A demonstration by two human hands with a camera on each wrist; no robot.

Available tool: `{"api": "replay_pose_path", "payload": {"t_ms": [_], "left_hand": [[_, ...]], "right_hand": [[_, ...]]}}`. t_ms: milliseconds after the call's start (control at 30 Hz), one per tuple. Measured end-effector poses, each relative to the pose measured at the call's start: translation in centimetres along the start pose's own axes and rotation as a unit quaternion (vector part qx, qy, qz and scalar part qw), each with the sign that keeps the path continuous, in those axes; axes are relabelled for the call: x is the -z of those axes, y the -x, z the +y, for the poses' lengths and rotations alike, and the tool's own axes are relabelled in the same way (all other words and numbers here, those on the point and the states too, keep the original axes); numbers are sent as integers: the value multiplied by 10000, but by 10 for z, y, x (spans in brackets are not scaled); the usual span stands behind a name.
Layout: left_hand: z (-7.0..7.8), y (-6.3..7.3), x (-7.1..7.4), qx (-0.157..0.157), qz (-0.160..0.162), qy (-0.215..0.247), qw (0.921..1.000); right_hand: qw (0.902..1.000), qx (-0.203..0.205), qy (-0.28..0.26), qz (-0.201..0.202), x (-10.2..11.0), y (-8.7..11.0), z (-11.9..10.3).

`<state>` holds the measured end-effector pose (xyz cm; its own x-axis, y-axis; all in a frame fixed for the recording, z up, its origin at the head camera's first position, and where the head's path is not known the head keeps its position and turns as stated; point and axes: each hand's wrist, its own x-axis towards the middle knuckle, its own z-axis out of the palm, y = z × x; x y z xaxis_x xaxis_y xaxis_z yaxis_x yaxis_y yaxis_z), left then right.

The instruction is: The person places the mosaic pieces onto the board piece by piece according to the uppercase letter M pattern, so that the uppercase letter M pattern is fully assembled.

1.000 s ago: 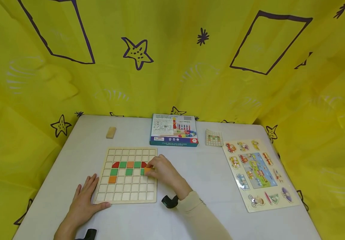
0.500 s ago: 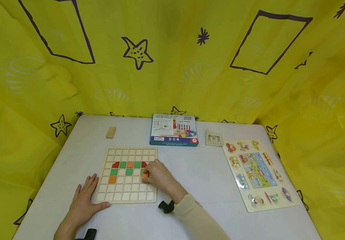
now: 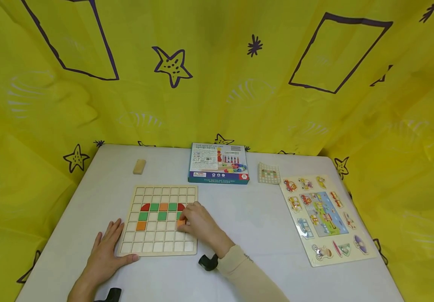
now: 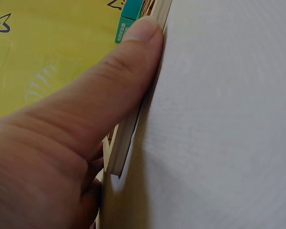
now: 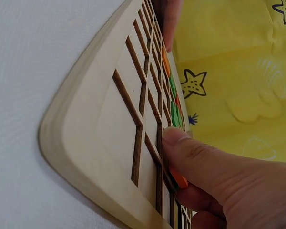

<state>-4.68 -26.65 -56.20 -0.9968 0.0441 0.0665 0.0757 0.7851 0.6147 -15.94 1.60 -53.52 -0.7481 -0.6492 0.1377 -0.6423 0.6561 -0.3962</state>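
Note:
A wooden grid board [image 3: 156, 253] lies flat on the white table. Its cells hold red quarter-round tiles [image 3: 145, 207], green tiles [image 3: 162, 216], a salmon tile [image 3: 163, 206] and, at left, an orange tile [image 3: 141, 225]. My right hand [image 3: 203, 224] pinches a second orange tile [image 3: 180, 222] between thumb and fingers, low over a cell below the right-hand green tile. In the right wrist view that tile [image 5: 179, 179] is partly covered by the thumb. My left hand [image 3: 103, 253] rests spread at the board's front left corner, its thumb [image 4: 143, 43] along the front edge.
Behind the board are a small wooden block [image 3: 139, 167] and a boxed toy set [image 3: 218, 163]. A pattern card [image 3: 269, 173] lies right of the box, beside a picture puzzle board [image 3: 307, 251]. Yellow patterned cloth [image 3: 217, 105] surrounds the table.
My right hand has moved slightly left and toward me, bringing the orange tile from beside the right-hand green tile to the cell below it. My left hand has stayed still.

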Motion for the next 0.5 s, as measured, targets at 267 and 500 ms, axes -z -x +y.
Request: {"api": "replay_pose_path", "payload": {"t_ms": [267, 500], "left_hand": [[-2, 0, -1, 3, -10, 18, 10000], [-2, 0, -1, 11, -8, 2, 10000]], "right_hand": [[10000, 48, 56, -8, -1, 0, 0], [10000, 39, 79, -13, -2, 0, -1]]}}
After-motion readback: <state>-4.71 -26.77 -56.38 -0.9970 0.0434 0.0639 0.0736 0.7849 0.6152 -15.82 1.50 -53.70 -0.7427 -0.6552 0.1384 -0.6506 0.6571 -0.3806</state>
